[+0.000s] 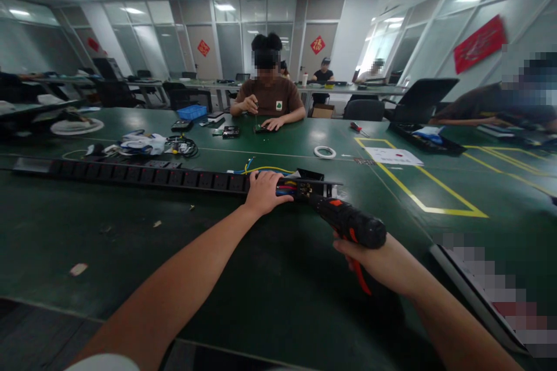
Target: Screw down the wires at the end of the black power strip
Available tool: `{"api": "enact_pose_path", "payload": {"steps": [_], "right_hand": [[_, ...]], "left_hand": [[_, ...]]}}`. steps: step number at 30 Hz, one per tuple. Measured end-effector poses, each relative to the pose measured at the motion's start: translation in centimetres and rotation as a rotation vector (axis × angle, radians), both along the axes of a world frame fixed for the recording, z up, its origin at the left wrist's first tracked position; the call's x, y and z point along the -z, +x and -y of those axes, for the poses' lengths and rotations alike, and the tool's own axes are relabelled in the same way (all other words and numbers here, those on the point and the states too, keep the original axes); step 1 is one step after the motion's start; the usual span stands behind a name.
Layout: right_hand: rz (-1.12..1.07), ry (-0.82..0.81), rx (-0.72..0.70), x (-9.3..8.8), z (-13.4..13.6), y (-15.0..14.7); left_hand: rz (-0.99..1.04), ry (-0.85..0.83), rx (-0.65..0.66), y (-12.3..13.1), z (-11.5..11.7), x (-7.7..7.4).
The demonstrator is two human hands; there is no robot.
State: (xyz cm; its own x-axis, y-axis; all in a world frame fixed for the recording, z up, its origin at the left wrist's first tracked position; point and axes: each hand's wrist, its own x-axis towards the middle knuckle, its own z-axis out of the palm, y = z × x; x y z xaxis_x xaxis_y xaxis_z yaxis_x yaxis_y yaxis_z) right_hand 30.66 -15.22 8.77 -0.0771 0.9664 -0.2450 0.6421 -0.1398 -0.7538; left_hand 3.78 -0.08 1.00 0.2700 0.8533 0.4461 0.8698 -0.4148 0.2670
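A long black power strip (143, 177) with a row of sockets lies across the green table. Near its right end my left hand (264, 192) is wrapped over the strip, thumb stretched to the right beside exposed red and blue wires (286, 189). My right hand (363, 252) grips a black and red power screwdriver (350, 223), whose tip points left at the open end of the strip. Whether the tip touches a screw there is too small to tell. Yellow and blue wires (270, 168) rise behind the strip.
Across the green table (243, 284), a person (272, 98) handles small parts. A white cable coil (324, 152), a screwdriver (357, 127), a paper sheet (394, 156) and yellow tape outlines lie beyond. Bundled cables (180, 146) and a blue basket (192, 112) are at left.
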Motion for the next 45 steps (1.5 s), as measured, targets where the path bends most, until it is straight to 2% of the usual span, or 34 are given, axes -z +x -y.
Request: {"api": "enact_pose_path", "payload": {"steps": [5, 13, 19, 26, 37, 45], "right_hand": [[0.015, 0.01, -0.014, 0.0, -0.2, -0.4], [0.017, -0.056, -0.009, -2.3, -0.6, -1.7], [0.023, -0.019, 0.041, -0.9, 0.6, -2.5], [-0.027, -0.022, 0.016, 0.6, 0.5, -1.8], [-0.061, -0.054, 0.018, 0.1, 0.2, -1.1], [-0.093, -0.037, -0.009, 0.4, 0.2, -0.6]], "left_hand": [[0.0, 0.0, -0.002, 0.0, 0.1, -0.1], [0.012, 0.01, -0.009, 0.0, 0.2, 0.1], [0.019, 0.017, -0.004, -0.1, 0.2, 0.1], [-0.015, 0.003, 0.002, -0.2, 0.4, 0.0], [0.005, 0.011, 0.019, -0.3, 0.5, 0.0], [0.012, 0.016, 0.019, -0.2, 0.4, 0.2]]}}
